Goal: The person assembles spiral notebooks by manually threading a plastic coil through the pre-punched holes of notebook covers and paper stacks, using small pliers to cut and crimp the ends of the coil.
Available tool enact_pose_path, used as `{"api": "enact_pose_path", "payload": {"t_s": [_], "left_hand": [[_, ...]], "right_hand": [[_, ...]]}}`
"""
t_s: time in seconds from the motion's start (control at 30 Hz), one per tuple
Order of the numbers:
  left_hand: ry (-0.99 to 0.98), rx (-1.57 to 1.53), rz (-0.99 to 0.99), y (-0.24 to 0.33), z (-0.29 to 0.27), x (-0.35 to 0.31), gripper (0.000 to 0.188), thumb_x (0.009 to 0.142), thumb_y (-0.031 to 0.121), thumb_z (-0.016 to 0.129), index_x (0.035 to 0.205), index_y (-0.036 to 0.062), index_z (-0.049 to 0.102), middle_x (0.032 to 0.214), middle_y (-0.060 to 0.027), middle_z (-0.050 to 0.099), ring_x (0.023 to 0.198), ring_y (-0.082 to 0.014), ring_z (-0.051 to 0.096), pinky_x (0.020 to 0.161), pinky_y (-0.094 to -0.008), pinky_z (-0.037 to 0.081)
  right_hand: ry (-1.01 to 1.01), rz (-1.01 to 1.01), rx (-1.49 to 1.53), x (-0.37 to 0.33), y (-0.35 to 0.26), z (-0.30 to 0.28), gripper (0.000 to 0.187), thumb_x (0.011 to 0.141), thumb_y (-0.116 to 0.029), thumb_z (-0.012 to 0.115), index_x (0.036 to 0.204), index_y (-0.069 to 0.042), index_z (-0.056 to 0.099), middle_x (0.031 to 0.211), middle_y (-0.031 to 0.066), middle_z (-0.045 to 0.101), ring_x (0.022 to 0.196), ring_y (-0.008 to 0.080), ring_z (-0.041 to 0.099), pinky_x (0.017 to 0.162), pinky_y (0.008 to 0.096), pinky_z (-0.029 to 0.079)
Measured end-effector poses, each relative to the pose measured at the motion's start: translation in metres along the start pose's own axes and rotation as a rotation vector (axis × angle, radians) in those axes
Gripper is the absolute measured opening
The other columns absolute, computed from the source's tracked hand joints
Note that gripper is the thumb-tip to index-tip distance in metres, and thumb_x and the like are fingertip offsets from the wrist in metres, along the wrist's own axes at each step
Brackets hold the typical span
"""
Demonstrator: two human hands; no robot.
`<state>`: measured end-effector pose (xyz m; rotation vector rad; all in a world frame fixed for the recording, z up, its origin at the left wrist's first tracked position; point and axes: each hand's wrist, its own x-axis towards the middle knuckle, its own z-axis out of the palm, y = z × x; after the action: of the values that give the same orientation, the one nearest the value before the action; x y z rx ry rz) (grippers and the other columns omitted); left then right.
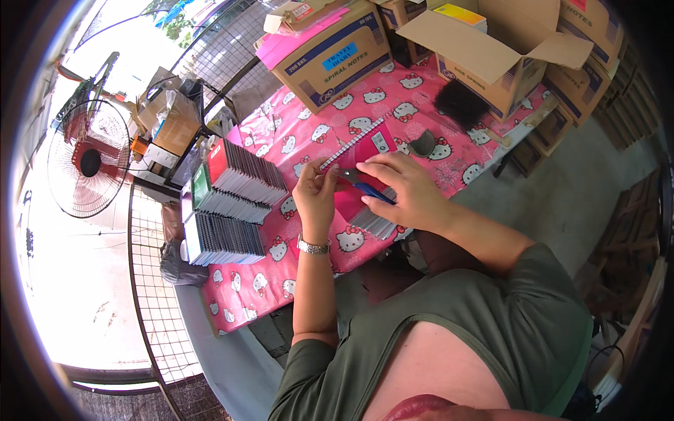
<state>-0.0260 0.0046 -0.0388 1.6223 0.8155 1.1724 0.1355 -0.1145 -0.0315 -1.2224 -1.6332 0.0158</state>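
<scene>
A pink spiral notebook (365,146) lies on the table in front of me, its white coil along the far left edge. My left hand (317,193), a metal watch on its wrist, pinches the notebook's coil near its lower end. In my right hand (407,188) are blue-handled pliers (366,187), their metal jaws close to the left fingertips. How far the jaws are parted cannot be made out. Under the right hand a stack of notebooks (373,223) shows its page edges, partly hidden by the fingers.
Red notebooks (246,168), green notebooks (226,195) and dark blue notebooks (223,238) stand in rows at left. Behind are a closed carton (333,59) and an open carton (484,77). A black bristly thing (460,105) and a grey curved piece (423,144) lie right. A fan (89,160) stands far left.
</scene>
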Motion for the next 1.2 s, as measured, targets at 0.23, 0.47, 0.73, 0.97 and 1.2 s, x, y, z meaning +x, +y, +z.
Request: {"api": "enact_pose_path", "payload": {"t_s": [0.23, 0.47, 0.73, 0.97, 1.2], "left_hand": [[0.05, -0.032, 0.014, -0.005, -0.003, -0.014, 0.02, 0.092, -0.006, 0.058, 0.11, -0.0066, 0.065, 0.087, -0.0087, 0.071, 0.076, -0.0116, 0.069, 0.065, -0.0266, 0.059], [0.196, 0.568, 0.435, 0.009, -0.01, -0.023, 0.029, 0.08, -0.008, 0.066, 0.107, 0.0019, 0.071, 0.092, -0.0092, 0.072, 0.079, -0.0166, 0.07, 0.069, -0.0294, 0.056], [0.216, 1.035, 0.347, 0.035, -0.126, -0.024, 0.013, 0.078, 0.007, 0.062, 0.09, 0.0071, 0.068, 0.082, -0.0091, 0.065, 0.083, -0.0297, 0.059, 0.077, -0.0431, 0.047], [-0.021, 1.222, -0.411, -0.093, -0.18, -0.053, 0.031, 0.086, 0.027, 0.052, 0.099, 0.0056, 0.07, 0.093, -0.0218, 0.069, 0.092, -0.0426, 0.065, 0.082, -0.0504, 0.049], [0.656, 0.071, -0.537, -0.087, -0.211, -0.112, 0.015, 0.093, 0.003, 0.058, 0.108, 0.0025, 0.056, 0.078, -0.0042, 0.058, 0.065, -0.0145, 0.058, 0.053, -0.0314, 0.056]], "right_hand": [[-0.073, 0.008, -0.121, 0.009, -0.013, 0.006, 0.044, 0.079, -0.019, 0.074, 0.118, 0.0, 0.065, 0.106, 0.011, 0.061, 0.097, 0.0283, 0.061, 0.086, 0.0409, 0.051], [-0.376, 0.823, 1.198, 0.005, -0.011, 0.004, 0.033, 0.094, -0.015, 0.066, 0.122, 0.001, 0.062, 0.111, 0.0068, 0.064, 0.098, 0.0087, 0.06, 0.077, 0.0271, 0.051], [0.003, 0.423, 0.162, -0.023, 0.083, -0.028, 0.042, 0.08, -0.019, 0.075, 0.119, -0.006, 0.065, 0.113, 0.0123, 0.065, 0.107, 0.0261, 0.063, 0.095, 0.0366, 0.049], [-0.557, 0.555, -0.203, -0.118, 0.168, 0.042, 0.05, 0.072, -0.019, 0.078, 0.118, -0.006, 0.063, 0.115, 0.0162, 0.065, 0.114, 0.0365, 0.059, 0.099, 0.0447, 0.047], [-0.345, 0.548, -0.108, -0.091, 0.203, 0.016, 0.036, 0.08, -0.024, 0.076, 0.11, -0.005, 0.067, 0.11, 0.0174, 0.066, 0.105, 0.0347, 0.062, 0.093, 0.0417, 0.049]]}}
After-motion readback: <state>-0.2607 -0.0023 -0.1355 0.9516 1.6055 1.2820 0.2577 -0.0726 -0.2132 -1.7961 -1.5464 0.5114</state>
